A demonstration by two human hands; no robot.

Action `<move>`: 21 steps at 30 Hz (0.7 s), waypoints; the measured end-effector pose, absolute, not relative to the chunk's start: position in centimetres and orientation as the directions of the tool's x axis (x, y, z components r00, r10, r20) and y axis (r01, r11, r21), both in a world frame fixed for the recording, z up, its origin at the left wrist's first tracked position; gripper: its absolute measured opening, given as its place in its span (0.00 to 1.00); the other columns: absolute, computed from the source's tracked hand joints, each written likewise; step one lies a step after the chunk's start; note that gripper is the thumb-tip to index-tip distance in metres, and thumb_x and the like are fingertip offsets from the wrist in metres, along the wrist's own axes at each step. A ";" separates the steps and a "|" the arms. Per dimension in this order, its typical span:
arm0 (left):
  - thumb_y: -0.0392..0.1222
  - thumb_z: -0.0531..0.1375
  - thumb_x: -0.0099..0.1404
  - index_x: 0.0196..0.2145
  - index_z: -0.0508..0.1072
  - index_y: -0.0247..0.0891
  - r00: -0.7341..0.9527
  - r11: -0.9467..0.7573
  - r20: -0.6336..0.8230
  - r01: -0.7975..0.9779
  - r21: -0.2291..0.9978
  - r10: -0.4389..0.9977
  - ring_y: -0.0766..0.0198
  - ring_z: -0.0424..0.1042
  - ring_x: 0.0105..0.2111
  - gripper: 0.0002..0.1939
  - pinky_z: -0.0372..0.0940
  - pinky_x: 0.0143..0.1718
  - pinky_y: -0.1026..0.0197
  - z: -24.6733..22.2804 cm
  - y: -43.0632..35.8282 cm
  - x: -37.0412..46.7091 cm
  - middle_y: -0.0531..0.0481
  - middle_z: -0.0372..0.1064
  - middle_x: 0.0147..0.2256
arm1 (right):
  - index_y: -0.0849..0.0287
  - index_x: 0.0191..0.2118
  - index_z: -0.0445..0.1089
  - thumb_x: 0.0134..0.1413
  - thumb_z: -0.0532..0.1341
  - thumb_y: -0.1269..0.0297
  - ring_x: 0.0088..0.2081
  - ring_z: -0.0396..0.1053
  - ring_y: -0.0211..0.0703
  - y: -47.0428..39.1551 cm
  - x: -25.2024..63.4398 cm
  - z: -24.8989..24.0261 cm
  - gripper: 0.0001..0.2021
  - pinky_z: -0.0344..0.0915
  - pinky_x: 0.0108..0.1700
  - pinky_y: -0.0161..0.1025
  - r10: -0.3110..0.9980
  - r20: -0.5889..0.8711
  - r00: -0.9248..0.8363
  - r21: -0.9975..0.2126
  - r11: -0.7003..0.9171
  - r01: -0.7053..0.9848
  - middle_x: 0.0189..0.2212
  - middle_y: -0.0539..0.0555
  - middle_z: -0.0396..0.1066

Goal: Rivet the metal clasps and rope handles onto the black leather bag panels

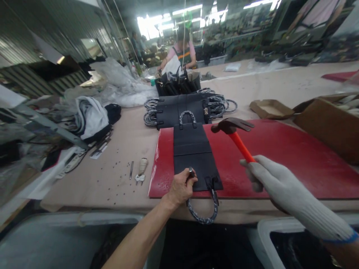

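Observation:
My left hand [182, 186] is bare and pinches a small metal punch [191, 171] upright on the lower part of a black leather piece [193, 144]. That piece lies on a red board [280, 157] and has a braided handle at each end; the near handle [203, 216] hangs over the table's front edge. In a white knitted glove, my right hand [266, 173] is closed around the orange grip of a claw hammer [241, 144]. The hammer's head is raised above the board, to the right of the leather piece and apart from the punch.
Stacked black pieces with braided handles [182, 106] lie behind the board. A metal rod [131, 170] and a taped tool [142, 168] lie to the left. Cardboard boxes [328, 123] stand at the right. A person [190, 52] is across the table, behind black bags [178, 84].

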State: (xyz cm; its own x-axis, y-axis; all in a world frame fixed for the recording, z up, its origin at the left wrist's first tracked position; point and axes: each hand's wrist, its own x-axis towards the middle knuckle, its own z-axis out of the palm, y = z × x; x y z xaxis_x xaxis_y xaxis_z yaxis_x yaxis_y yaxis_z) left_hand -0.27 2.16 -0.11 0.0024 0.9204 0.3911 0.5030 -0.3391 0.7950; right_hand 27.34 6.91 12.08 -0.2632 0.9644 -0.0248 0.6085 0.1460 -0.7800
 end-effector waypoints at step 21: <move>0.31 0.59 0.66 0.38 0.72 0.41 -0.011 -0.335 0.400 0.525 0.782 0.916 0.60 0.79 0.34 0.06 0.72 0.38 0.62 -0.4 2.3 0.3 0.49 0.78 0.34 | 0.49 0.33 0.64 0.66 0.47 0.46 0.22 0.69 0.49 2.0 24.4 17.3 0.17 0.58 0.26 0.43 0.905 0.211 -0.370 -0.421 0.426 0.801 0.21 0.54 0.70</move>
State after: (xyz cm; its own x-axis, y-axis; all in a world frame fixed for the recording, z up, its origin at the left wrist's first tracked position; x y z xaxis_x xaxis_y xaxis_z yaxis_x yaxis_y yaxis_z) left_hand 0.27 2.30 -0.35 -0.0112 0.9163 0.4004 0.5255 -0.3353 0.7820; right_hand 24.45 2.03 17.27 -0.3701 0.9047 0.2111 0.8008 0.4259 -0.4211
